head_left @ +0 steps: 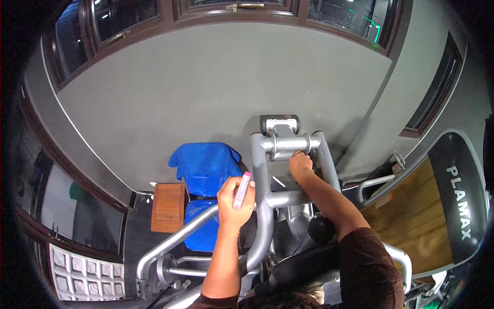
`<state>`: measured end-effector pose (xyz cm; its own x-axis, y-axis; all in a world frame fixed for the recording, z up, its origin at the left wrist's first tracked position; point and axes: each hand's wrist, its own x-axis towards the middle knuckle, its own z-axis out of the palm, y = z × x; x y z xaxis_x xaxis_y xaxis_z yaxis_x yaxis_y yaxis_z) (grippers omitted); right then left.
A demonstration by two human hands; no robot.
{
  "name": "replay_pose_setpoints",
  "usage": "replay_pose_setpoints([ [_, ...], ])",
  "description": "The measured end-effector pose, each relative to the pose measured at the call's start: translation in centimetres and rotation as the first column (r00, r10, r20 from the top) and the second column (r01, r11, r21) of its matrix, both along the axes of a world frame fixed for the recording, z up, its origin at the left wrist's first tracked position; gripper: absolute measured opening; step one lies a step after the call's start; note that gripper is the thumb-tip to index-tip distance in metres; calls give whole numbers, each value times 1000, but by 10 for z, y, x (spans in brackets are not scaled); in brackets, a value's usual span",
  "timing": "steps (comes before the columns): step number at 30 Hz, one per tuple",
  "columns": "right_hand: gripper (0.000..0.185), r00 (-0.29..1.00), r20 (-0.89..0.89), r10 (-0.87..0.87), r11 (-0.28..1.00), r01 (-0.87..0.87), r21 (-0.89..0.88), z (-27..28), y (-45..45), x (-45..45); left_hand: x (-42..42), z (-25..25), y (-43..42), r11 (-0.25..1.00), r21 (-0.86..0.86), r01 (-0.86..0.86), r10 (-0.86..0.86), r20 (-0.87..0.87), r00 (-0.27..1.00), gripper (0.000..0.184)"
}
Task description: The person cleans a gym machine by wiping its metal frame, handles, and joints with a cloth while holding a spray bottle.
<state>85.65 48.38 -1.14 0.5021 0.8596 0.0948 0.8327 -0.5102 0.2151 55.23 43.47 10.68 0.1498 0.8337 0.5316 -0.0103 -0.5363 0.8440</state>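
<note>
My left hand (235, 206) is closed around a slim, clear-sided container with a pink end (242, 190), held upright beside the machine's frame. What kind of container it is, I cannot tell. My right hand (300, 166) reaches to the top of a silver gym machine (263, 216). Its fingers are curled in against the lower crossbar (281, 155), just under a thicker silver tube (288, 143). Whatever those fingers hold, if anything, is hidden. Behind the tubes, a black-ended roller with a white plate (279, 122) sits near the wall.
Left of the frame stands a blue chair (201, 224) with a blue towel (206, 158) over its back. Beside it is a wooden box or stool (168, 207). A PLAMAX panel (453, 190) rises at right. The grey wall (216, 87) closes off the far side.
</note>
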Motion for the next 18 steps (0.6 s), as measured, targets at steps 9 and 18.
replay_pose_setpoints([
  [9,31,899,-364,243,955,-156,251,3,-8,18,6,-7,1,999,50,7,-6,-24,1000,14],
  [18,43,727,-339,597,798,-499,337,14,-3,-19,3,-4,4,998,64,-11,13,-40,999,14],
])
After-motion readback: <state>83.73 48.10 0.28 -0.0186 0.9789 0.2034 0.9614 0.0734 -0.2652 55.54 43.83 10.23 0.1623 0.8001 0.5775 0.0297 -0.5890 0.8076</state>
